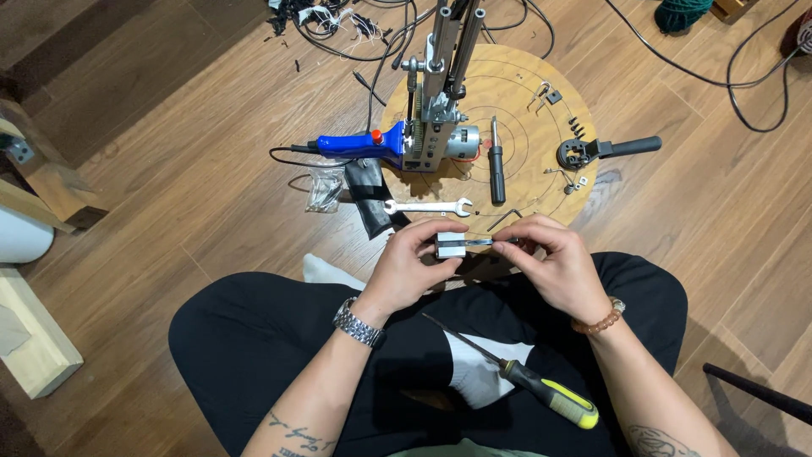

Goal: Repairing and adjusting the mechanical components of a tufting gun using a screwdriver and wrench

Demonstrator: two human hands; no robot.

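Note:
My left hand point(412, 264) grips a small silver metal block point(451, 246) at lap height. My right hand point(551, 258) pinches a thin metal rod or screw point(488, 243) that enters the block's right side. A screwdriver with a yellow and black handle point(541, 389) lies across my right thigh. An open-ended wrench point(428, 206) lies on the floor just beyond my hands, and a dark hex key point(503, 219) rests on the round wooden board point(507, 85).
On the board stand a metal frame with a motor point(444, 110), a blue-handled tool point(359, 142), a black screwdriver point(496, 156) and a black-handled part point(605, 150). A bag of screws point(325, 188) lies left. Cables run across the back floor. Wood blocks point(34, 355) sit far left.

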